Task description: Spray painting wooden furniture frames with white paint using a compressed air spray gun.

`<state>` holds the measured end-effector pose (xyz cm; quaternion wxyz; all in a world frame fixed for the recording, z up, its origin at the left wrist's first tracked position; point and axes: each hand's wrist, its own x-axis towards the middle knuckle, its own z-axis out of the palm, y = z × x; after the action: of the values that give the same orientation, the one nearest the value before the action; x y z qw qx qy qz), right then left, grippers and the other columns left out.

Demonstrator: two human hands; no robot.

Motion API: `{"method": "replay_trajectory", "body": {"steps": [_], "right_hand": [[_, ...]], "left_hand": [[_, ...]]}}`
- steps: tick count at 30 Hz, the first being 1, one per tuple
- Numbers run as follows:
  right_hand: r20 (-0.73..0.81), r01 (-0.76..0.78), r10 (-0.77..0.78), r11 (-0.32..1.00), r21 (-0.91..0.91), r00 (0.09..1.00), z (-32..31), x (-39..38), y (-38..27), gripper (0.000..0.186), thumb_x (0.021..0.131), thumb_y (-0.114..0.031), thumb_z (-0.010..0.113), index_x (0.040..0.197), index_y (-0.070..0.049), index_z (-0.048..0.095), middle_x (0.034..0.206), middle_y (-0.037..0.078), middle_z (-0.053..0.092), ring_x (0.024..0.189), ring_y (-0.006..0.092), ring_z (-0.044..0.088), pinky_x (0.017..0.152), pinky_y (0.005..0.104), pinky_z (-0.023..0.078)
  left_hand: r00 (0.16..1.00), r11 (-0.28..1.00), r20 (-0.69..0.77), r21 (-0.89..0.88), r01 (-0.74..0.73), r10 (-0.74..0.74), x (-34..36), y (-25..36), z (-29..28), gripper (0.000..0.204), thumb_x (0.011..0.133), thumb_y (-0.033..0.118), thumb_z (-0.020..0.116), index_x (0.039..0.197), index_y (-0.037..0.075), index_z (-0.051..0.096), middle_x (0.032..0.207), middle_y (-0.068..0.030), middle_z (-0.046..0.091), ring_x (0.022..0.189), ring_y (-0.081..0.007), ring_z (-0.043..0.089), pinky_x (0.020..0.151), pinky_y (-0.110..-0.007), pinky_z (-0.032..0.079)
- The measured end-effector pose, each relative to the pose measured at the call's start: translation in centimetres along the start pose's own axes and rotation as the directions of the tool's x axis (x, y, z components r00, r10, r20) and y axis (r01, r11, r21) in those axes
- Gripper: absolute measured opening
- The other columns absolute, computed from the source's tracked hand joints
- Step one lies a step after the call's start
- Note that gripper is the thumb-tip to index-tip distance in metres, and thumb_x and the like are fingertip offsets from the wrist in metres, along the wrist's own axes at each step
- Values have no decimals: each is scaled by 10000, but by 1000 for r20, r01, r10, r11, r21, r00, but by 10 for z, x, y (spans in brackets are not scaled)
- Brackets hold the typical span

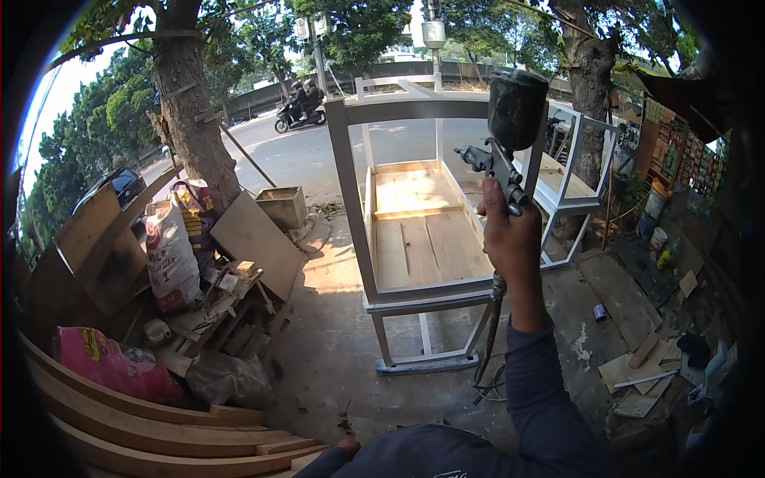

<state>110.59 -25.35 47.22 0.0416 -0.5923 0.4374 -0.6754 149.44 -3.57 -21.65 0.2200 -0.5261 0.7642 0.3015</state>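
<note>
Fingers of the right hand are wrapped around a spray gun, held at two o'clock with its black cup uppermost, before a grey-and-white frame. A hose is seen below the grip. At six o'clock, the left hand is partly shown; whether its fingers are wide or narrow cannot be told.
</note>
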Motion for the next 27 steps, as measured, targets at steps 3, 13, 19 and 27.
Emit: {"method": "replay_trajectory", "body": {"steps": [3, 13, 19, 27], "right_hand": [[206, 5, -15, 999, 50, 978, 26, -6, -20, 436, 1036, -403, 605, 997, 19, 703, 705, 84, 689, 658, 146, 655, 650, 322, 505], [277, 106, -187, 953, 282, 943, -14, 41, 0, 358, 1032, -313, 614, 930, 29, 652, 698, 195, 661, 643, 352, 668, 599, 403, 498], [86, -3, 6, 1000, -30, 996, -129, 76, 67, 414, 1014, -375, 618, 992, 28, 711, 765, 234, 702, 767, 413, 712, 671, 441, 540], [-144, -341, 318, 923, -179, 937, -248, 100, 110, 506, 1016, -492, 599, 918, -12, 722, 696, 77, 694, 570, 166, 659, 537, 330, 490]], "left_hand": [[996, 994, 55, -88, 69, -64, -14, 22, 13, 293, 979, 300, 578, 1016, 73, 759, 1061, -155, 741, 955, -307, 730, 778, -433, 591], [983, 959, 114, -227, 168, -145, -4, 138, -11, 273, 977, 304, 587, 1016, 95, 758, 1047, -123, 748, 941, -291, 734, 766, -424, 590], [986, 967, 103, -207, 150, -131, 3, 194, -10, 261, 975, 306, 593, 1016, 108, 758, 1038, -103, 752, 933, -282, 736, 758, -419, 590], [996, 997, 72, 55, 53, -57, 18, 222, 24, 246, 973, 310, 600, 1015, 126, 757, 1027, -77, 757, 921, -269, 738, 748, -412, 589]]}}
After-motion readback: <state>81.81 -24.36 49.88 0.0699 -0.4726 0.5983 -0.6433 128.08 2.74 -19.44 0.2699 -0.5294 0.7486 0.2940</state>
